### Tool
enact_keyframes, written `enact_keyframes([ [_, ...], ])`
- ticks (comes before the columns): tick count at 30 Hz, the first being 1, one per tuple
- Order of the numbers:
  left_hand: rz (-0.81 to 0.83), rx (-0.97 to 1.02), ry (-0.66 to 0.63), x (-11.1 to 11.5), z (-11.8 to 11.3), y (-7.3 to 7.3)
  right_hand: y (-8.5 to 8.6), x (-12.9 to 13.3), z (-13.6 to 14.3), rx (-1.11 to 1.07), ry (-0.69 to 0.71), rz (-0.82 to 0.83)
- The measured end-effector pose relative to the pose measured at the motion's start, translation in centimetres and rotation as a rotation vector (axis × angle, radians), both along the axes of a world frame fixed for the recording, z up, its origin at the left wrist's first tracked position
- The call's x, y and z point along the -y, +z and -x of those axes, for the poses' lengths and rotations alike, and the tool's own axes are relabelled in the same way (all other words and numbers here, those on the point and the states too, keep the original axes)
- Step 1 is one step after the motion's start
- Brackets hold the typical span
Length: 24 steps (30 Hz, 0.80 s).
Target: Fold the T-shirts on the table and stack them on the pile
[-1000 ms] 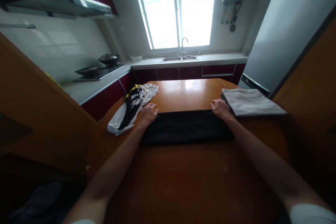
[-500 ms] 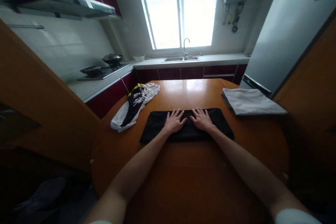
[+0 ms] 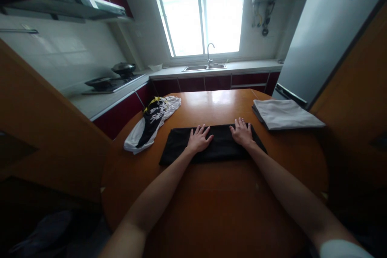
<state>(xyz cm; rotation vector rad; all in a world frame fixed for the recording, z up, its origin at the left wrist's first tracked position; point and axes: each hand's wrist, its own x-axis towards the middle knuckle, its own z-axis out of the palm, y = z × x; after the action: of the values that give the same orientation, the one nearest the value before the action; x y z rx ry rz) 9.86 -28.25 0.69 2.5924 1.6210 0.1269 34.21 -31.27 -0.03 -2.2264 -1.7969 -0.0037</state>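
A folded black cloth (image 3: 222, 143), perhaps a garment, lies flat as a wide rectangle on the wooden table (image 3: 217, 201). My left hand (image 3: 199, 139) rests palm down on it, left of its middle, with the fingers spread. Toward the cloth's right end, my right hand (image 3: 242, 132) also lies flat, fingers stretched toward the far edge. Neither hand grips anything. Parts of the cloth are hidden under both hands.
A crumpled white and black garment with yellow trim (image 3: 152, 123) lies at the table's left. Folded light grey cloth (image 3: 287, 115) sits at the right. Beyond are a sink (image 3: 196, 67), a stove with pans (image 3: 101, 84) and a fridge (image 3: 314, 44).
My right hand has slid right across the black cloth, away from the left hand. My left hand stays at about the same place on it. The whole view has shifted slightly.
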Motion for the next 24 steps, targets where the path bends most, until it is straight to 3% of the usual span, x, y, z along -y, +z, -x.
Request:
enact_keyframes([
  [2,-0.001,0.007,0.001,-0.1,0.0,-0.1,0.1,0.0,0.1,0.009,-0.043,-0.036],
  [7,0.001,0.011,0.0,0.1,0.1,0.0,-0.1,0.0,-0.5,-0.005,-0.067,0.119],
  [12,0.003,0.042,-0.012,0.6,0.0,0.3,-0.6,-0.3,-0.8,0.006,-0.067,0.124],
  [17,-0.069,0.207,0.054,0.6,0.5,1.8,-0.7,-0.4,-0.8,0.0,-0.057,0.112],
  [21,-0.087,0.232,0.179,-0.5,3.1,3.5,-0.8,-0.3,-0.8,0.002,-0.055,0.091],
  [24,-0.034,0.151,0.301,-1.2,6.5,3.6,-1.0,-0.3,-0.8,-0.006,-0.052,0.078],
])
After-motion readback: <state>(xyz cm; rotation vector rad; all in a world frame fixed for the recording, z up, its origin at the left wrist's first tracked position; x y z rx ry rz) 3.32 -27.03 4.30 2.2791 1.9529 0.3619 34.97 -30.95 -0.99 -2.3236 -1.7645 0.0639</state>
